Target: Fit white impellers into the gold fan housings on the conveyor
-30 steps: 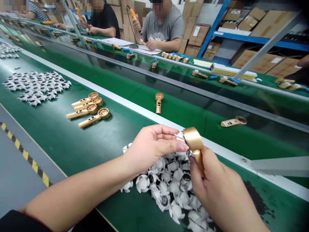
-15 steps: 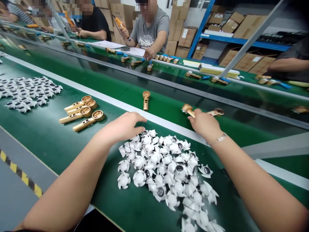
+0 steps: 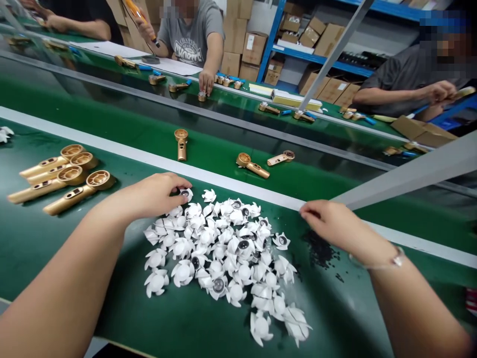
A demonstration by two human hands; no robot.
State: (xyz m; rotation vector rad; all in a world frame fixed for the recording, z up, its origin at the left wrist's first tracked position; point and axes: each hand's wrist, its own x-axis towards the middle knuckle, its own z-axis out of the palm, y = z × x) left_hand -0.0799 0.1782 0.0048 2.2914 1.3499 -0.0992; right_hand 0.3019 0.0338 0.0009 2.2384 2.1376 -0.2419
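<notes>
Between the thumb and fingers of my left hand (image 3: pixel 158 195) is a white fan blade (image 3: pixel 187 193) with its dark hub showing. This hand is at the far left edge of a loose heap of white fan blades (image 3: pixel 216 266). My right hand (image 3: pixel 335 226) is to the right of the heap, beside the white strip, its fingers curled together with nothing visible in them. Just below it lies a scatter of small black pieces (image 3: pixel 322 252), too small to name. Beyond the strip, gold fan housings (image 3: pixel 253 165) lie on the green belt.
Several gold fan housings (image 3: pixel 61 179) lie at the left on the green table. A pale slanted post (image 3: pixel 417 171) stands beyond my right hand. Across the belt, people work at another bench with gold handles and blue parts. Cardboard boxes (image 3: pixel 254 48) are stacked behind them.
My right hand has let go of a gold fan housing, now lying on the belt, and has drawn back toward me. My left hand has closed on a fan blade. The view has swung right.
</notes>
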